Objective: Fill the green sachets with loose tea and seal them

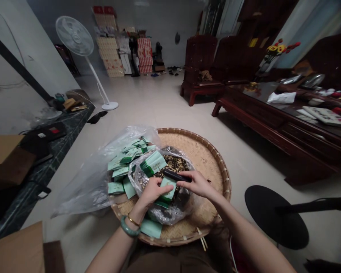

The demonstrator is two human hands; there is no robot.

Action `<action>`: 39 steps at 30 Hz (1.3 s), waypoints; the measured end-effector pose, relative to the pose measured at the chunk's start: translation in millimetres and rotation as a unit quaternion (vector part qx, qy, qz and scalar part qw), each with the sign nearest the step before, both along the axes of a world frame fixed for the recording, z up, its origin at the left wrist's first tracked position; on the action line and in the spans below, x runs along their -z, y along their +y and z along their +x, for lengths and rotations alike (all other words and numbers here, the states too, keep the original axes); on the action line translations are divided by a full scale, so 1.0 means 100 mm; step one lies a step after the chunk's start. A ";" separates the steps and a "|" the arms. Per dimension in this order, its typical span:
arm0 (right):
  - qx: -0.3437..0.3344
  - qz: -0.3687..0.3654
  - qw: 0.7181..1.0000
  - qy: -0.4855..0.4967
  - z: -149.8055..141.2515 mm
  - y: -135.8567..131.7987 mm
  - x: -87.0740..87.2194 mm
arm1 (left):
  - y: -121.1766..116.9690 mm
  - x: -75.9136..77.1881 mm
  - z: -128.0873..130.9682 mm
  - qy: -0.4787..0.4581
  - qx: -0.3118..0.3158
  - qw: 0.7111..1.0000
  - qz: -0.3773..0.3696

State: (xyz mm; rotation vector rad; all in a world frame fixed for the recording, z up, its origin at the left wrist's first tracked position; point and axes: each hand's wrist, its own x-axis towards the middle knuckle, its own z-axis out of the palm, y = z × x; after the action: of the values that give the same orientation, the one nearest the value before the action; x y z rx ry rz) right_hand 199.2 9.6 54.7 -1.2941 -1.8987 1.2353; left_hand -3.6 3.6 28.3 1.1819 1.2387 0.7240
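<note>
My left hand (152, 191) pinches a pale green paper packet (168, 189) upright above a clear plastic bag of dark, loose tea-like leaves (172, 165). My right hand (197, 184) grips a slim black handheld tool (176, 175), whose tip lies against the top of that packet. The bag sits on a round woven bamboo tray (208, 163). Several more green packets (127, 161) lie heaped at the tray's left side, on a large clear plastic sheet or bag (86, 182). Another green packet (151, 228) rests near the tray's front rim. My left wrist wears a green bangle (130, 226).
A round black stool seat (275, 217) stands to the right. A dark stone counter (57, 151) with cardboard boxes runs along the left. A dark wooden table (272, 113) and chairs stand at the right. A standing fan (75, 36) and stacked boxes (108, 49) stand beyond.
</note>
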 end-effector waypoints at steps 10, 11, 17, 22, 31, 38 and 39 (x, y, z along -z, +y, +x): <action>0.136 0.030 0.990 -0.033 0.19 -0.22 0.42 | -0.08 -0.07 -0.08 -0.110 -0.095 0.989 0.019; 0.124 0.041 0.989 -0.067 0.18 -0.26 0.50 | -0.09 -0.07 -0.08 -0.128 -0.110 0.985 0.022; 0.127 0.093 0.987 -0.043 -0.12 -0.31 0.59 | -0.15 -0.02 -0.06 -0.159 -0.136 0.978 0.023; 0.158 0.041 0.972 0.171 -0.53 -0.14 0.35 | -0.15 0.02 0.00 -0.116 -0.148 0.979 0.074; 0.167 0.046 0.966 0.193 -0.59 -0.15 0.32 | -0.09 0.04 -0.08 -0.102 -0.165 0.977 0.093; 0.186 -0.055 0.956 0.219 -0.56 -0.13 0.43 | -0.09 0.08 -0.10 -0.143 -0.072 0.987 0.014; 0.184 -0.062 0.956 0.221 -0.54 -0.13 0.45 | -0.10 0.09 -0.11 -0.137 -0.044 0.990 0.005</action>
State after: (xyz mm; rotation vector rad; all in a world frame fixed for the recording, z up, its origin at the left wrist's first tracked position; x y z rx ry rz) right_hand 145.2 -3.6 10.1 -1.2353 -1.2209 1.3222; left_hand -14.4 -6.5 18.9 1.0015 1.0620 0.9261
